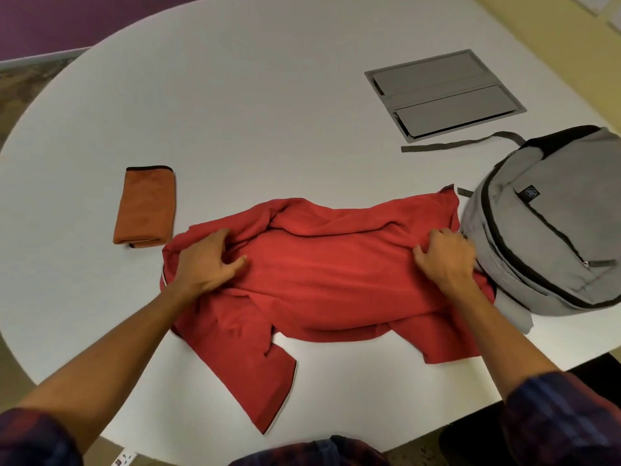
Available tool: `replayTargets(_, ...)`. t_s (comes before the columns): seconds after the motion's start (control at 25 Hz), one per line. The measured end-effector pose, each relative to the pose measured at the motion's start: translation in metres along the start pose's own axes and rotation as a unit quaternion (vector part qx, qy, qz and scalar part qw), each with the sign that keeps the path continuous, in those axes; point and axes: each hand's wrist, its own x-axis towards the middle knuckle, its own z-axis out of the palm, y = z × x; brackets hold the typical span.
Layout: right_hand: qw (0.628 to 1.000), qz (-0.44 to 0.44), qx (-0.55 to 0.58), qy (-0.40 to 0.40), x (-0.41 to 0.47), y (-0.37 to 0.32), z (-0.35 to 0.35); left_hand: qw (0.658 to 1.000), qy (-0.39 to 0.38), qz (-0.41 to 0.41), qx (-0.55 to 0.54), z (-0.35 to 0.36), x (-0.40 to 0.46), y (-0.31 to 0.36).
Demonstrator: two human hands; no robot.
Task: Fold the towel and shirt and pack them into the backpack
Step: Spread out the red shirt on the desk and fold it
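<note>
From the head camera, a red shirt (322,274) lies spread sideways across the near part of a white rounded table (235,112), partly folded, with one sleeve hanging toward the near edge and showing a pale trim. The left hand (208,260) presses down on the shirt's left end, fingers curled and bunching a fold of red cloth beneath them. The right hand (447,257) rests on the shirt's right end, fingers bent and gripping a ridge of fabric. Both forearms reach in from the bottom corners, with dark plaid sleeves pushed up.

An orange towel (146,206) with a dark border sits already folded into a narrow rectangle just left of the shirt, its near corner almost touching the red cloth. A grey backpack (551,223) with black zips lies flat at the right, zipped shut as far as can be seen, its side touching the shirt's right end right beside the right hand. One loose strap (453,144) trails from it toward the table's middle. Beyond the strap a grey hatch panel (443,92) is set flush into the tabletop
</note>
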Motion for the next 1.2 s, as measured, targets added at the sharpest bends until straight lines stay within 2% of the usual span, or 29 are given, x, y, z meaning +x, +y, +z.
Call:
replayTargets(0.08, 0.999, -0.028, 0.028, -0.004, 0.023, -0.016, -0.004, 0.998, 0.016, 0.003, 0.062, 0.002, 0.023, 0.005)
replayTargets(0.16, 0.998, -0.016, 0.031, -0.051, 0.047, -0.024, -0.004, 0.993, -0.017, -0.032, 0.115, 0.004, 0.044, 0.005)
replayTargets(0.24, 0.993, -0.017, 0.019, -0.115, 0.066, -0.023, -0.001, 0.989, -0.043, -0.065, 0.125, 0.006, 0.062, -0.002)
replayTargets(0.36, 0.981, -0.061, 0.014, -0.181, 0.081, -0.017, 0.011, 0.991, -0.062, -0.061, 0.102, 0.010, 0.083, -0.019)
replayTargets(0.52, 0.981, -0.110, 0.072, -0.143, 0.094, -0.008, 0.019, 0.995, -0.088, -0.035, 0.040, 0.006, 0.113, -0.025)
replayTargets(0.6, 0.985, -0.079, 0.119, -0.095, 0.103, -0.003, 0.013, 0.992, -0.115, -0.046, -0.020, -0.002, 0.126, -0.026)
replayTargets(0.64, 0.988, -0.056, 0.129, -0.061, 0.108, -0.002, 0.009, 0.987, -0.119, -0.064, -0.086, -0.007, 0.131, -0.027)
replayTargets(0.76, 0.994, -0.014, 0.108, -0.002, 0.119, -0.005, 0.009, 0.952, -0.085, -0.131, -0.264, -0.014, 0.149, -0.027)
replayTargets(0.92, 0.994, 0.021, 0.108, -0.025, 0.127, -0.017, 0.027, 0.930, -0.004, -0.172, -0.326, -0.012, 0.173, -0.024)
replayTargets(1.0, 0.993, 0.039, 0.094, -0.055, 0.130, -0.019, 0.033, 0.940, 0.036, -0.179, -0.289, -0.012, 0.186, -0.027)
replayTargets(1.08, 0.992, 0.044, 0.095, -0.067, 0.131, -0.019, 0.037, 0.964, 0.086, -0.169, -0.185, -0.015, 0.197, -0.029)
replayTargets(1.2, 0.989, 0.051, 0.127, -0.054, 0.128, -0.020, 0.041, 0.987, 0.107, -0.103, -0.057, -0.019, 0.205, -0.027)
